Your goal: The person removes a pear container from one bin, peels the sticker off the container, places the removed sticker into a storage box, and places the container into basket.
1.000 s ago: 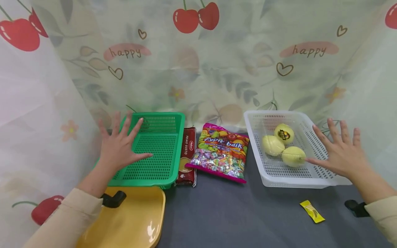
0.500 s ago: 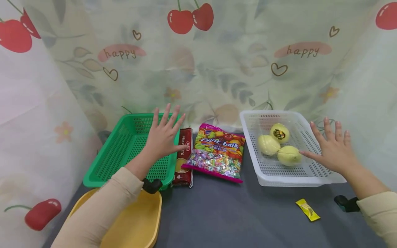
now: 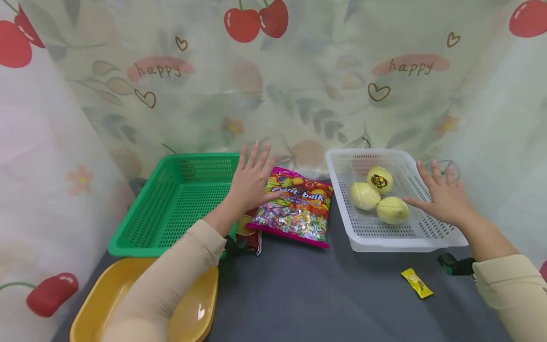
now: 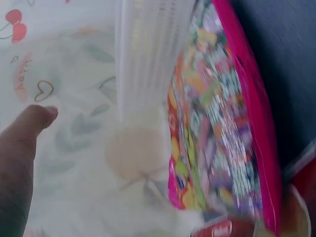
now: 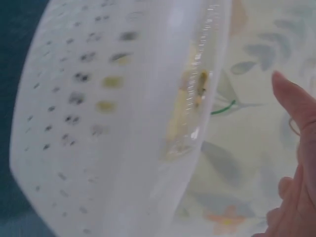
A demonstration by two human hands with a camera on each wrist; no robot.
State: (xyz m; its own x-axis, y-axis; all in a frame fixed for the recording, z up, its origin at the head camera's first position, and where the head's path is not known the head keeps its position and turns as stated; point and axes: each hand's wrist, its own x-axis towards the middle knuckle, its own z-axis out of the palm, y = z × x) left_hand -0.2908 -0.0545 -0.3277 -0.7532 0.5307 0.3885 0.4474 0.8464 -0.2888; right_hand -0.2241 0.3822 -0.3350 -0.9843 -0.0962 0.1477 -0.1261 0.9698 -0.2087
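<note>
My left hand hovers with spread, straight fingers at the left edge of a colourful bag of fruit candy, holding nothing. Its forearm crosses the front of the green basket. In the left wrist view the thumb shows apart from the candy bag. My right hand, fingers likewise spread, is over the right side of the white basket. Inside that basket lie several pale yellow round fruits under clear wrap, one with a dark label. In the right wrist view the thumb is apart from the basket wall.
A yellow tray stands at the front left, partly under the left sleeve. Between the green basket and the candy bag lies a dark red packet, mostly hidden. A small yellow sachet lies before the white basket. Patterned cloth hangs behind.
My left hand has moved right, from over the green basket to the candy bag's left edge. My right hand has shifted only slightly. The whole head view has drifted a little left.
</note>
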